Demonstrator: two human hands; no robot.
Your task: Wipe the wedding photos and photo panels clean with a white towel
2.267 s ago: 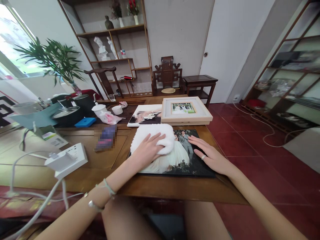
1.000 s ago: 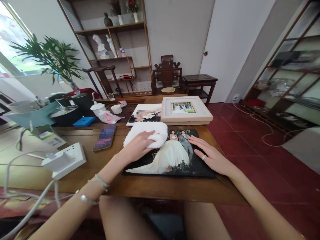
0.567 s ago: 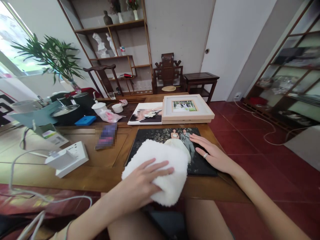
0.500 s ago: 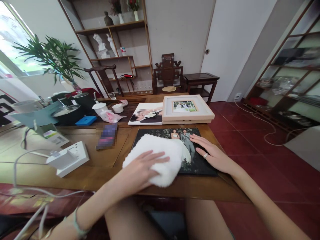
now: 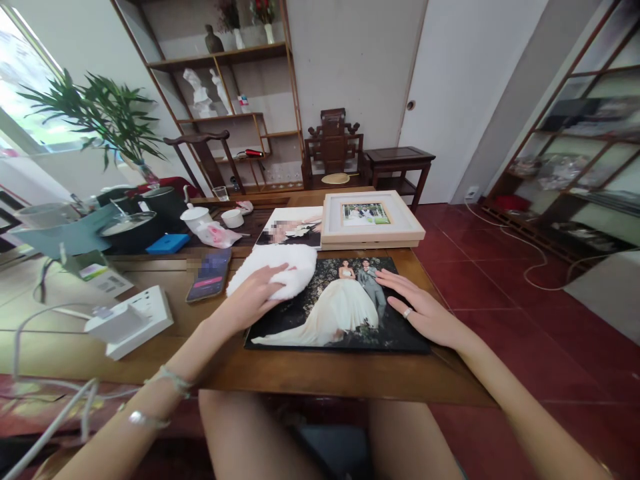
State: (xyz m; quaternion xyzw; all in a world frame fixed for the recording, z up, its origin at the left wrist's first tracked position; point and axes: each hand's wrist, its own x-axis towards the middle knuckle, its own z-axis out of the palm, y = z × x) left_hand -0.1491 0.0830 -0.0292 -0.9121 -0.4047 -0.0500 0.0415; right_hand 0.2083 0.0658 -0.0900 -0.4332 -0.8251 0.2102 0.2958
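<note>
A large dark wedding photo print (image 5: 340, 313) lies flat on the wooden table (image 5: 310, 373) in front of me. My left hand (image 5: 255, 297) presses a fluffy white cloth (image 5: 285, 270) down at the print's upper left corner, fingers curled over the cloth. My right hand (image 5: 423, 310), with a ring on one finger, lies flat and open on the print's right edge.
Behind the print are a cream framed photo (image 5: 370, 219) and another photo print (image 5: 290, 227). Left of the cloth lie a phone (image 5: 209, 275), a white power strip (image 5: 130, 320) with cables, pots and cups. Red tiled floor runs along the right.
My left hand swept the white cloth from the print's near left corner up to its far left corner, uncovering the picture. My right hand stayed in place.
</note>
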